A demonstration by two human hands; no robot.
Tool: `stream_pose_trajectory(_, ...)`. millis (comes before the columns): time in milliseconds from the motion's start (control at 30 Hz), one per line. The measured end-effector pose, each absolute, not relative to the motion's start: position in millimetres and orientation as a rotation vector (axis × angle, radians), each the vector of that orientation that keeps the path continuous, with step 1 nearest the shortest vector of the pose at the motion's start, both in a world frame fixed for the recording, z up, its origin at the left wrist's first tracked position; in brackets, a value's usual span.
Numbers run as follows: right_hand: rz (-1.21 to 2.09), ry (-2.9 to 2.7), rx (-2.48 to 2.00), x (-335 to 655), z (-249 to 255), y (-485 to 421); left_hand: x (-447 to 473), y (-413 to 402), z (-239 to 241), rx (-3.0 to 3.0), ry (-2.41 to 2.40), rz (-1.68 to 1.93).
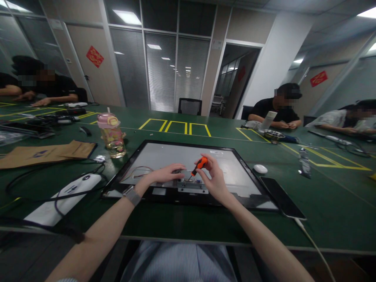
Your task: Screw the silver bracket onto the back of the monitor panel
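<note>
A flat monitor panel point(235, 172) lies face down on the green table, its grey metal back up inside a black frame. My right hand point(213, 178) is closed round an orange-handled screwdriver point(199, 164), whose tip points down at a small metal bracket point(192, 184) near the panel's front edge. My left hand point(169, 173) rests on the panel just left of the bracket, fingers curled over a small dark part I cannot make out. A grey band sits on my left wrist. Thin red wires point(138, 171) run across the panel's left side.
A pink-lidded bottle point(112, 135) stands left of the panel, with brown paper bags point(44, 153), a white device point(63, 197) and black cables further left. A phone point(282, 197) on a cable and a white mouse point(260, 169) lie right. Other people sit round the table.
</note>
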State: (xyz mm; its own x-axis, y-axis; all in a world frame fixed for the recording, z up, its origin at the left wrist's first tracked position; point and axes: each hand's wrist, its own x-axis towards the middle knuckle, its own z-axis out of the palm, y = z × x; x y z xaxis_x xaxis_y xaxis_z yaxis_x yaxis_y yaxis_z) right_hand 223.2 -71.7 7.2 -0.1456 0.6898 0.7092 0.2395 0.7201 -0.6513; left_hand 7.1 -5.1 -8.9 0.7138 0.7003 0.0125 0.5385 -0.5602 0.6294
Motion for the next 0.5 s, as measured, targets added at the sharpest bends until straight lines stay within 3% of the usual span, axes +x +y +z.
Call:
stream_pose_trajectory(267,0.559,-1.728,-0.739,225.6,11.5,-72.7,6.6,-5.2,-9.9,2.298,0.959,0.348)
stream_pose_trajectory(500,0.398,-1.77,-0.783,228.0,12.3,-71.5,6.2,-3.9,-11.0,2.299,0.957,0.339)
